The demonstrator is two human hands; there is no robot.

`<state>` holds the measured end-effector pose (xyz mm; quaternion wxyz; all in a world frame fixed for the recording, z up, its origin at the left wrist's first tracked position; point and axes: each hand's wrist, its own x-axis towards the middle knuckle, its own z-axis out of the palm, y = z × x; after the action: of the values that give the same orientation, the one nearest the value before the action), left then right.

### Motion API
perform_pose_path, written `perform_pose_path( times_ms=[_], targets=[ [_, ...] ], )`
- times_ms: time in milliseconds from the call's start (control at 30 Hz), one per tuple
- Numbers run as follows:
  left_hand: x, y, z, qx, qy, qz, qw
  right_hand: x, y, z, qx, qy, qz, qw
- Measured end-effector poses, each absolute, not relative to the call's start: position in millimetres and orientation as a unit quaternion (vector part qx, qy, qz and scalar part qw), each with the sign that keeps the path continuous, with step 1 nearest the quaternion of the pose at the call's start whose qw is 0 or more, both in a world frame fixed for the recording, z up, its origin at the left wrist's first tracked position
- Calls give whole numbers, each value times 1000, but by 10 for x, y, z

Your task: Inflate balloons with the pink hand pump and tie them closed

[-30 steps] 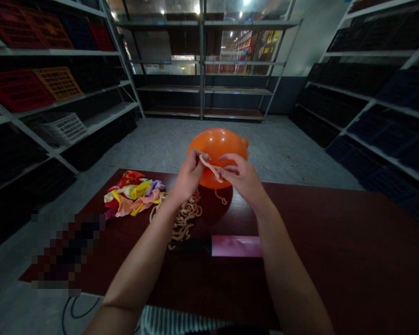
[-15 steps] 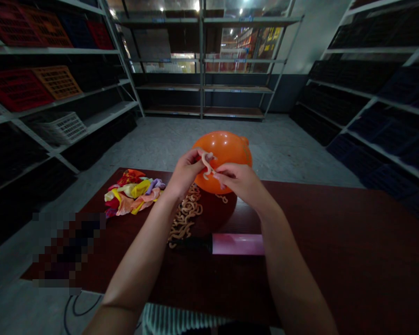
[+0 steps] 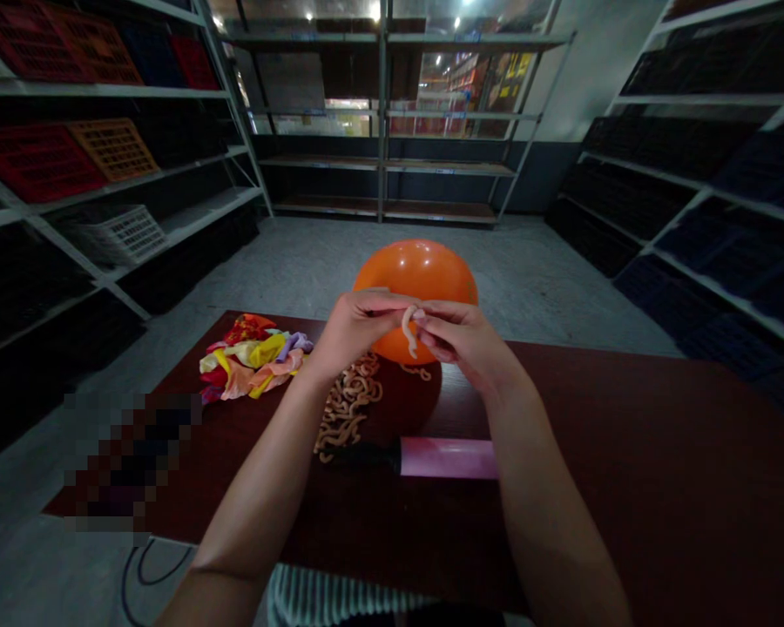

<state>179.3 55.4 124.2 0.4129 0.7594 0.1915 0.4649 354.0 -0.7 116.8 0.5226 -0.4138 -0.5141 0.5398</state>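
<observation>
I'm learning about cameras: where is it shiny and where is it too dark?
Head view: white glare spots on the orange balloon; same head view: the shelves at right sink into gloom, with little detail showing.

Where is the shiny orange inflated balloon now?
In the head view, the orange balloon is just right of centre, behind the left hand and right hand, overlapping the far edge of the dark brown table.
</observation>
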Motion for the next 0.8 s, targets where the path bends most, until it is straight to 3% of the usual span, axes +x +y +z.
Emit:
perform_pose_path(
  times_ms=[300, 633, 800],
  targets=[
    [1870, 573, 1191, 739, 231, 476, 416, 3371, -21, 1169, -441, -548, 479, 525],
    [1958, 518, 1142, 687, 374, 550, 292, 3214, 22, 1079, -445, -539, 437, 566],
    [1999, 560, 1125, 643, 368, 562, 368, 3168, 23, 1062, -454, -538, 409, 581]
  ],
)
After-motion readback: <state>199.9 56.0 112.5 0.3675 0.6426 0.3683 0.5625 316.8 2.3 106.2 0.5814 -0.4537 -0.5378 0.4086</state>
